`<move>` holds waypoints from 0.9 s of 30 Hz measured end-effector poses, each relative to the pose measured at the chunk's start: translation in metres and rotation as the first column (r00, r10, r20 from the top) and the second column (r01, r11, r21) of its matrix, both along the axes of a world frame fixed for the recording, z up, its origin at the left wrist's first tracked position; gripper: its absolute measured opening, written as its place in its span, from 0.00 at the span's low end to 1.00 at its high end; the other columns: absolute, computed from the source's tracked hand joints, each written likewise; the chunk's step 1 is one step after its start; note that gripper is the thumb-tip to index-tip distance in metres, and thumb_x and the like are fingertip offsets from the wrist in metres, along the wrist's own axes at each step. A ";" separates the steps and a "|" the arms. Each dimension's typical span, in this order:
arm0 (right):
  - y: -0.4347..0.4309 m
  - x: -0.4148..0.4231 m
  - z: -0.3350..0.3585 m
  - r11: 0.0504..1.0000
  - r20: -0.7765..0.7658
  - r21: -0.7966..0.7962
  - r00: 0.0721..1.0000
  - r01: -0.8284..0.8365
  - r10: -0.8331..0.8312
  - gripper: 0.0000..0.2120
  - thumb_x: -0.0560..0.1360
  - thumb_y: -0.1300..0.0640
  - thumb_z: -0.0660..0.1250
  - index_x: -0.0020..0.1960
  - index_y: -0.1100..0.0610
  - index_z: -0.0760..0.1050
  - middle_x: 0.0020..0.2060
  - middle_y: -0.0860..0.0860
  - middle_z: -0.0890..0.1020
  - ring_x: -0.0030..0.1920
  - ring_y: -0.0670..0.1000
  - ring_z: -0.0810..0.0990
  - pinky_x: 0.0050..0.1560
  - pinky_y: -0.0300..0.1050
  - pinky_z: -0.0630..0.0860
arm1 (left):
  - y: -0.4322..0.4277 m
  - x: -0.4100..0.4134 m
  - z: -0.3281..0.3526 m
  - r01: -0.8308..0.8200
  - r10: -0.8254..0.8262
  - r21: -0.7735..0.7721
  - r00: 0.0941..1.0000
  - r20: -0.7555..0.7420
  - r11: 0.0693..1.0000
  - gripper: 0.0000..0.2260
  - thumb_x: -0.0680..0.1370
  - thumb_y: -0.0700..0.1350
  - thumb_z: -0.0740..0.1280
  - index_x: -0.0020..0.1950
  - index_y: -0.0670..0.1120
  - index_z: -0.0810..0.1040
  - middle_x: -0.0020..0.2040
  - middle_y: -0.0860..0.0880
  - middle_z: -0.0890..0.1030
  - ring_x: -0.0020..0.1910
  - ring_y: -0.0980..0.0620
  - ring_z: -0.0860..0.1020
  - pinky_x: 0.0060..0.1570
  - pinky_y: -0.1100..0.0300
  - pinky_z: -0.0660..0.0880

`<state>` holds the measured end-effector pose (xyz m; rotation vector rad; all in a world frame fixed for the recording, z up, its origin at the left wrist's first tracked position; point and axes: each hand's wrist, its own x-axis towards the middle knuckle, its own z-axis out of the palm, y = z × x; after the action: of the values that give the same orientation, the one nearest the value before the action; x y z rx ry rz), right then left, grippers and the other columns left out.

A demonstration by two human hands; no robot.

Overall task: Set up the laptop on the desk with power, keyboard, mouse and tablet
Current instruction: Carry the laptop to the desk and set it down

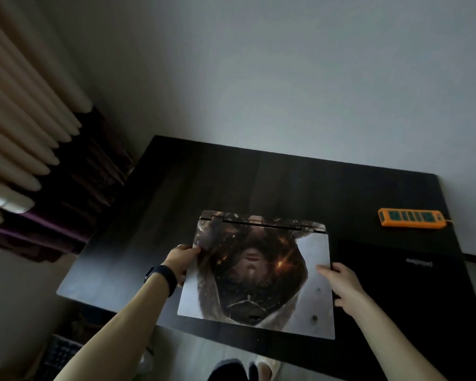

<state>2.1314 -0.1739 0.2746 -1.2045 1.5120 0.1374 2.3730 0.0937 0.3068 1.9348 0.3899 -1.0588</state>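
Two bare hands hold a closed laptop (259,273) by its side edges over the near part of a dark desk (204,182). The left hand (182,261) wraps the left edge, thumb on the lid and fingers curled underneath; a black wristband (161,279) sits on that wrist and a ring shows on one finger. The right hand (341,281) clasps the right edge the same way, thumb lying on top. The laptop's lid carries a printed picture skin, dark in the middle with pale corners, and its hinge side points away toward the wall. Its near edge juts out past the front of the desk; whether the far edge rests on the desktop, I cannot tell.

Just to the right of the laptop lies a flat black slab with small lettering, likely the drawing tablet (401,273), on the desk. Beyond it, near the far right corner, an orange power strip (411,218) lies flat, well apart from the laptop. Down on the floor at lower left, a dark keyboard (58,356) shows beside the left forearm. A pleated cream curtain (19,127) hangs on the left.
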 end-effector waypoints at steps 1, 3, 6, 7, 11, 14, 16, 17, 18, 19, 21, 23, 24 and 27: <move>-0.002 0.007 -0.003 1.000 -0.022 0.002 1.000 0.019 -0.019 0.32 0.76 0.47 0.72 0.76 0.50 0.65 0.64 0.56 0.76 0.61 0.62 0.76 0.58 0.63 0.73 | -0.007 0.009 -0.006 -0.004 0.004 0.004 1.000 0.004 1.000 0.13 0.80 0.47 0.67 0.63 0.44 0.74 0.52 0.41 0.78 0.48 0.41 0.78 0.47 0.45 0.79; -0.004 0.020 -0.012 0.998 -0.060 0.011 0.997 0.055 -0.055 0.33 0.76 0.47 0.73 0.77 0.49 0.64 0.69 0.57 0.74 0.66 0.63 0.73 0.61 0.65 0.72 | -0.019 0.026 -0.019 0.006 -0.006 0.013 1.000 -0.004 1.000 0.13 0.80 0.46 0.67 0.63 0.44 0.74 0.55 0.41 0.78 0.52 0.40 0.78 0.54 0.42 0.78; -0.006 0.043 -0.024 0.994 -0.105 0.011 0.989 0.110 -0.108 0.34 0.76 0.48 0.73 0.77 0.50 0.63 0.71 0.58 0.73 0.68 0.64 0.73 0.61 0.63 0.72 | -0.032 0.053 -0.042 0.025 -0.025 -0.004 1.000 0.002 1.000 0.15 0.80 0.45 0.67 0.65 0.44 0.73 0.50 0.44 0.78 0.50 0.43 0.77 0.56 0.44 0.77; -0.004 0.049 -0.025 0.993 -0.120 0.006 0.986 0.121 -0.119 0.34 0.76 0.49 0.73 0.77 0.51 0.63 0.70 0.58 0.73 0.67 0.63 0.73 0.58 0.61 0.73 | -0.035 0.058 -0.048 0.032 -0.032 -0.008 0.999 0.001 0.999 0.15 0.80 0.45 0.67 0.66 0.45 0.73 0.48 0.46 0.77 0.49 0.44 0.77 0.57 0.45 0.76; -0.011 0.071 -0.040 0.985 -0.170 -0.066 0.971 0.159 -0.168 0.32 0.76 0.51 0.72 0.77 0.52 0.64 0.69 0.58 0.74 0.65 0.61 0.75 0.51 0.54 0.71 | -0.058 0.085 -0.080 0.087 -0.087 -0.020 0.996 -0.002 0.996 0.14 0.81 0.45 0.65 0.66 0.45 0.73 0.48 0.47 0.77 0.50 0.45 0.76 0.60 0.46 0.75; -0.021 0.088 -0.047 0.981 -0.188 -0.096 0.965 0.169 -0.184 0.32 0.77 0.52 0.71 0.77 0.53 0.64 0.70 0.58 0.74 0.65 0.61 0.75 0.60 0.58 0.76 | -0.071 0.101 -0.097 0.125 -0.125 0.007 0.992 0.023 0.992 0.09 0.80 0.45 0.64 0.61 0.47 0.75 0.46 0.49 0.76 0.52 0.44 0.76 0.62 0.44 0.73; -0.027 0.099 -0.049 0.981 -0.212 -0.117 0.961 0.155 -0.177 0.31 0.77 0.53 0.71 0.77 0.53 0.64 0.70 0.58 0.73 0.66 0.61 0.75 0.63 0.59 0.75 | -0.077 0.108 -0.108 0.131 -0.132 0.022 0.991 0.026 0.991 0.06 0.80 0.46 0.64 0.56 0.50 0.74 0.45 0.50 0.76 0.51 0.45 0.76 0.62 0.45 0.74; -0.031 0.103 -0.050 0.982 -0.223 -0.123 0.960 0.146 -0.171 0.30 0.78 0.53 0.71 0.77 0.53 0.64 0.70 0.58 0.73 0.66 0.61 0.75 0.63 0.59 0.75 | -0.080 0.111 -0.114 0.137 -0.138 0.032 0.990 0.036 0.990 0.05 0.80 0.46 0.64 0.55 0.50 0.74 0.45 0.50 0.76 0.50 0.45 0.76 0.61 0.45 0.74; -0.034 0.107 -0.051 0.983 -0.224 -0.120 0.961 0.140 -0.164 0.30 0.78 0.53 0.70 0.77 0.54 0.64 0.70 0.58 0.73 0.66 0.61 0.75 0.63 0.59 0.75 | -0.082 0.114 -0.119 0.144 -0.146 0.044 0.988 0.048 0.989 0.04 0.80 0.47 0.64 0.54 0.50 0.74 0.46 0.49 0.77 0.50 0.45 0.76 0.60 0.46 0.74; -0.038 0.111 -0.053 0.984 -0.218 -0.113 0.963 0.138 -0.160 0.31 0.77 0.53 0.71 0.77 0.54 0.64 0.70 0.58 0.73 0.66 0.61 0.75 0.64 0.60 0.75 | -0.086 0.118 -0.124 0.148 -0.151 0.053 0.987 0.063 0.988 0.05 0.80 0.47 0.64 0.54 0.49 0.75 0.47 0.47 0.77 0.50 0.44 0.76 0.60 0.47 0.74; -0.042 0.115 -0.055 0.988 -0.208 -0.100 0.968 0.121 -0.140 0.31 0.77 0.53 0.72 0.76 0.55 0.65 0.69 0.59 0.74 0.65 0.61 0.76 0.64 0.60 0.75 | -0.091 0.123 -0.131 0.134 -0.139 0.066 0.987 0.080 0.989 0.08 0.80 0.46 0.64 0.56 0.47 0.76 0.52 0.43 0.78 0.51 0.43 0.76 0.60 0.49 0.74; -0.046 0.119 -0.059 0.990 -0.202 -0.084 0.972 0.110 -0.125 0.32 0.76 0.52 0.73 0.76 0.56 0.65 0.68 0.59 0.75 0.63 0.61 0.77 0.63 0.59 0.76 | -0.097 0.130 -0.137 0.121 -0.128 0.078 0.988 0.092 0.990 0.12 0.80 0.47 0.64 0.60 0.43 0.77 0.53 0.43 0.78 0.52 0.43 0.76 0.59 0.51 0.74; -0.047 0.122 -0.060 0.991 -0.199 -0.077 0.972 0.110 -0.123 0.33 0.75 0.53 0.73 0.76 0.57 0.65 0.67 0.59 0.75 0.62 0.61 0.78 0.62 0.59 0.77 | -0.099 0.132 -0.138 0.111 -0.118 0.083 0.988 0.095 0.990 0.13 0.80 0.47 0.64 0.61 0.43 0.77 0.53 0.43 0.78 0.51 0.43 0.76 0.58 0.52 0.74; -0.049 0.128 -0.063 0.991 -0.197 -0.076 0.973 0.106 -0.120 0.34 0.74 0.53 0.74 0.76 0.57 0.65 0.66 0.59 0.76 0.61 0.60 0.78 0.60 0.58 0.78 | -0.104 0.135 -0.141 0.087 -0.095 0.084 0.991 0.091 0.993 0.14 0.80 0.47 0.64 0.62 0.43 0.76 0.50 0.44 0.77 0.50 0.44 0.75 0.53 0.54 0.72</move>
<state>2.2591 -0.2232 0.2118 -1.1803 1.7705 0.1382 2.5076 -0.0106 0.1656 2.0830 0.2973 -1.0180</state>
